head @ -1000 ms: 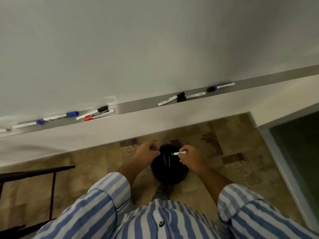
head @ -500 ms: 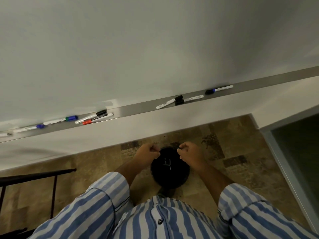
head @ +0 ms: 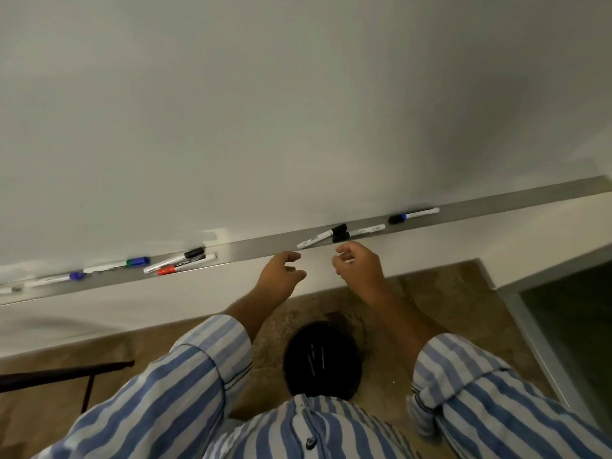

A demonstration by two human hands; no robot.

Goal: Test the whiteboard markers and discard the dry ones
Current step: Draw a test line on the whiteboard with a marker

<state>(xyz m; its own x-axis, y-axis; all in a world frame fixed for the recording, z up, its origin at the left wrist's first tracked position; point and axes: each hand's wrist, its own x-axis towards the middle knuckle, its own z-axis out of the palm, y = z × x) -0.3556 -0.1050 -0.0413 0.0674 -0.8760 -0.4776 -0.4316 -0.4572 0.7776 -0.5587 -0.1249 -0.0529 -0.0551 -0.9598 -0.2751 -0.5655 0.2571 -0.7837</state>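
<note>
Both the left hand point(head: 281, 273) and right hand point(head: 359, 268) hang loosely curled and empty just below the marker tray point(head: 251, 248).

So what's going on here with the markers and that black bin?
A person in a striped shirt stands at a whiteboard, sorting the markers on its tray. Both hands are empty: the left hand and right hand reach up toward the two black-capped markers mid-tray. On the floor below, the black bin already holds a few markers. More markers lie along the tray on both sides.
</note>
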